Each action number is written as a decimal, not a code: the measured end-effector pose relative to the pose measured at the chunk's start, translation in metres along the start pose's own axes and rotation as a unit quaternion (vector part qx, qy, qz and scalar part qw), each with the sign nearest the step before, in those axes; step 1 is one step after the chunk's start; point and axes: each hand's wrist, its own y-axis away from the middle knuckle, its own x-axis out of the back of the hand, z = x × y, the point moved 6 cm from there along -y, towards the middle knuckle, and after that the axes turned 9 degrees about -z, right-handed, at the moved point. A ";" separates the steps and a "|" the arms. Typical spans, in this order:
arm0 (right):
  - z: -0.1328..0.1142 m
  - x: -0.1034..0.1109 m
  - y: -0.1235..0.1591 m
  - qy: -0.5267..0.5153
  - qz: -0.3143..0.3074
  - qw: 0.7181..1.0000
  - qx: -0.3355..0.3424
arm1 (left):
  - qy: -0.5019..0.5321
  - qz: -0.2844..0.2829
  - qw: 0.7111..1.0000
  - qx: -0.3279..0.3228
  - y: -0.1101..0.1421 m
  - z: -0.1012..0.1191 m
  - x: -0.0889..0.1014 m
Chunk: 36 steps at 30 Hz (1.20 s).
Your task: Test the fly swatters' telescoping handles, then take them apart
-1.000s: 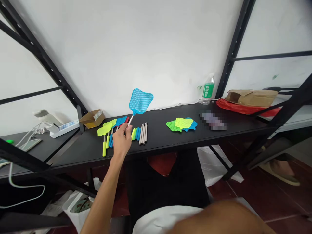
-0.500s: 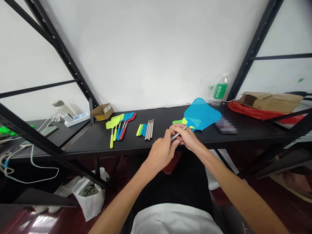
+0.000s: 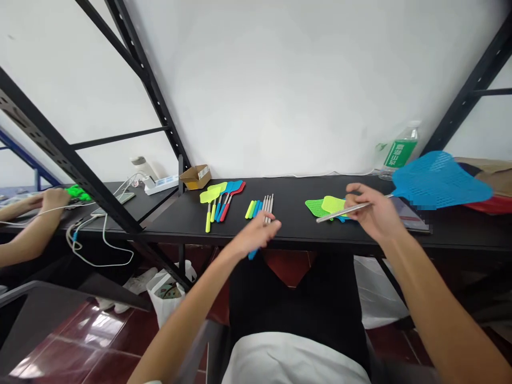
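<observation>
My right hand is closed around the metal rod of a blue fly swatter head, which is raised at the right above the table. My left hand is closed on a blue handle grip, whose end sticks out below the palm. Just behind my left hand lie several metal rods, partly covered by its fingers. Beside them are yellow-green grips and blue grips. Loose swatter heads, green and yellow-green, lie left of my right hand, with some blue beneath.
Swatters with handles lie in a row at the left of the black table. A small cardboard box, a power strip and a water bottle stand behind. Another person's hands work at far left.
My hands have moved apart: the left went toward the rods with a blue grip in it, the right moved rightward and lifted the swatter head. The view has turned left, bringing another person's arms in.
</observation>
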 end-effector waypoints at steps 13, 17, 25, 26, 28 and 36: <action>0.054 -0.028 0.000 0.024 -0.077 0.991 -0.105 | -0.204 0.252 0.946 -0.001 -0.071 -0.005 0.103; 0.056 -0.055 0.010 -0.106 -0.135 0.975 -0.144 | -0.218 0.256 0.939 -0.078 -0.051 0.013 0.078; 0.071 -0.116 0.034 -0.287 -0.253 0.895 -0.231 | 0.220 -0.157 0.957 -0.101 -0.025 0.018 -0.075; 0.072 -0.118 0.033 -0.282 -0.249 0.900 -0.222 | 0.256 -0.133 0.952 -0.107 -0.024 0.018 -0.081; 0.073 -0.122 0.031 -0.256 -0.238 0.916 -0.198 | 0.307 -0.072 0.941 -0.119 -0.024 0.016 -0.085; 0.087 -0.128 0.029 -0.055 -0.192 0.973 -0.118 | 0.309 0.175 0.913 -0.201 -0.022 0.018 -0.013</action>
